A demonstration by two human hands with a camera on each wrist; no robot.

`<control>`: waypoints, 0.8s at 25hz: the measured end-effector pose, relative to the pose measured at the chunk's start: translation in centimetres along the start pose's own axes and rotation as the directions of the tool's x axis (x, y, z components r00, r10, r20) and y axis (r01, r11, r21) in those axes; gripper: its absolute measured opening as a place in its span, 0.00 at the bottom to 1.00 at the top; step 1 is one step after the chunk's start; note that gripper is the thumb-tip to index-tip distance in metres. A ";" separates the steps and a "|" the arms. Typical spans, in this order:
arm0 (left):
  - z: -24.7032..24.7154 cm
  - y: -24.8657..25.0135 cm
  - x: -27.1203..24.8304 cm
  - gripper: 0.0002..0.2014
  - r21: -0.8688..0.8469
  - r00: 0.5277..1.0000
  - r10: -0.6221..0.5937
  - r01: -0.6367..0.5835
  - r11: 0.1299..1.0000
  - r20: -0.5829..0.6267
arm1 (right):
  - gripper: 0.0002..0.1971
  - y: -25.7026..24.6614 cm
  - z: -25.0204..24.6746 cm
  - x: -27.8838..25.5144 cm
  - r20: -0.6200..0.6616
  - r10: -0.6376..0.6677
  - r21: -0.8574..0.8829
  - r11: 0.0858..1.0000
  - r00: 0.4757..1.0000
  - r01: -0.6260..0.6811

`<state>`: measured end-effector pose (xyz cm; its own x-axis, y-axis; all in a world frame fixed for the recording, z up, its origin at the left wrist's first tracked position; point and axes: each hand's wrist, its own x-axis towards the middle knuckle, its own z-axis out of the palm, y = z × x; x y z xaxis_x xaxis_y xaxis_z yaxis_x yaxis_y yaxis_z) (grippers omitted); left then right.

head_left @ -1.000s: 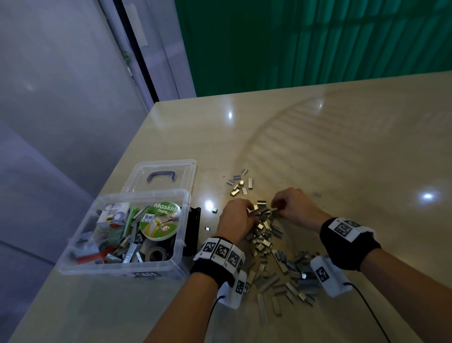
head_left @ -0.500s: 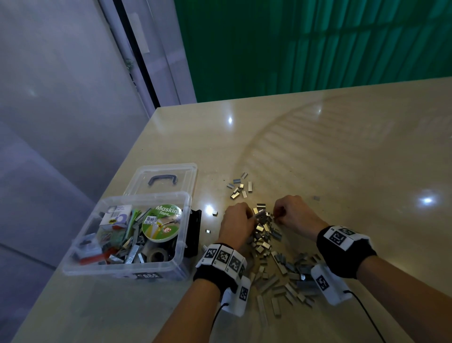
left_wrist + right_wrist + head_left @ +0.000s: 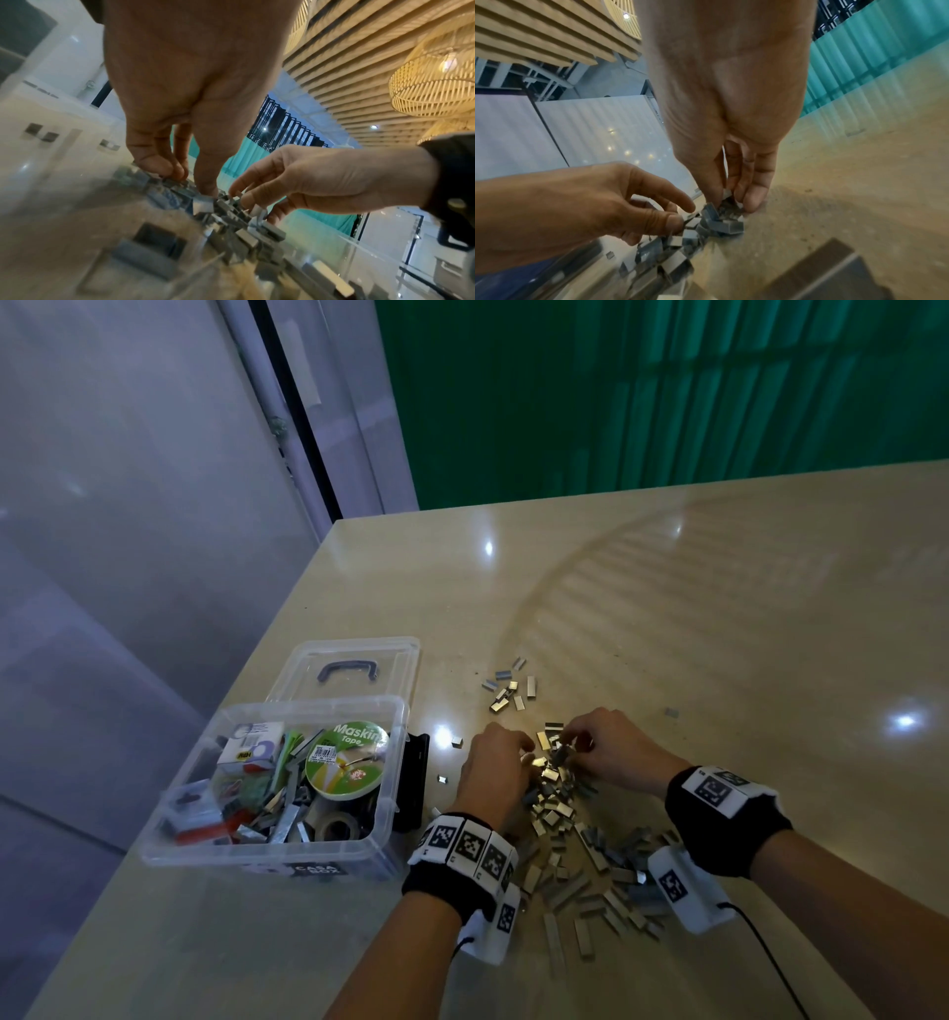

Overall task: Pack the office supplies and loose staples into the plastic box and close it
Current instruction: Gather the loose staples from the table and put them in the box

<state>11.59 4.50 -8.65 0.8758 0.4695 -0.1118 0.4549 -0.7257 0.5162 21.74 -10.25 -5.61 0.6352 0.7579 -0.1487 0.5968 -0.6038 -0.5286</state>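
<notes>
On the bench (image 3: pixel 667 618), left hand (image 3: pixel 493 775) and right hand (image 3: pixel 611 752) pinch staples (image 3: pixel 552 788) from the pile; box (image 3: pixel 267 855) lies open at nine o'clock. Advise cupping handfuls, not singles.

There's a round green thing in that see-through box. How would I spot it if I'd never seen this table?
Find the clear plastic box at the table's left edge, left of the left hand working the pile of staples. Inside, toward its far right corner, lies the roll of masking tape. It is the only round green-and-white label there, printed "Masking Tape", lying on grey staple strips.
</notes>
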 end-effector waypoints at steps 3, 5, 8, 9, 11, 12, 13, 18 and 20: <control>0.1 0.2 0.3 0.07 0.051 1.000 -0.024 0.024 0.998 0.005 | 0.10 -0.2 0.4 0.2 0.009 0.012 -0.027 1.000 1.000 -0.012; 0.1 0.4 0.4 0.08 0.072 1.000 -0.028 0.027 0.997 0.003 | 0.06 -0.3 0.5 0.2 -0.007 -0.003 -0.041 0.999 1.000 0.002; 0.0 0.6 0.6 0.08 0.126 1.000 -0.009 0.007 0.992 0.015 | 0.03 -0.2 0.6 0.0 -0.027 -0.012 -0.036 0.999 1.000 0.011; -0.1 0.7 0.5 0.08 0.120 1.000 -0.007 0.004 0.993 0.024 | 0.02 -0.2 0.7 0.1 -0.027 -0.012 -0.037 0.999 1.000 0.011; -0.1 0.9 0.4 0.07 0.100 1.000 -0.005 0.002 0.995 0.031 | 0.01 -0.2 0.7 0.1 -0.020 -0.017 -0.056 0.998 1.000 0.016; -0.1 0.8 0.3 0.07 0.081 1.000 -0.006 0.004 0.997 0.025 | 0.01 -0.2 0.7 0.1 -0.013 -0.017 -0.071 0.997 1.000 0.016; -0.1 0.8 0.1 0.07 0.062 1.000 -0.004 0.003 0.998 0.014 | 0.01 -0.2 0.7 0.1 -0.008 -0.017 -0.083 0.996 1.000 0.017; -0.8 1.0 -0.2 0.12 -0.028 0.999 0.030 -0.031 0.999 -0.025 | 0.05 -0.3 0.7 0.3 0.021 -0.020 -0.143 0.989 1.000 0.023; -1.3 1.2 -0.3 0.11 0.014 0.998 0.061 -0.061 0.998 0.001 | 0.05 -0.4 0.8 0.3 0.044 -0.014 -0.156 0.988 0.999 0.021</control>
<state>11.68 4.12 -6.91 0.9021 0.4238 -0.0808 0.4027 -0.7600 0.5101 21.31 -9.59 -6.09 0.6045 0.7766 -0.1774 0.6791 -0.6188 -0.3949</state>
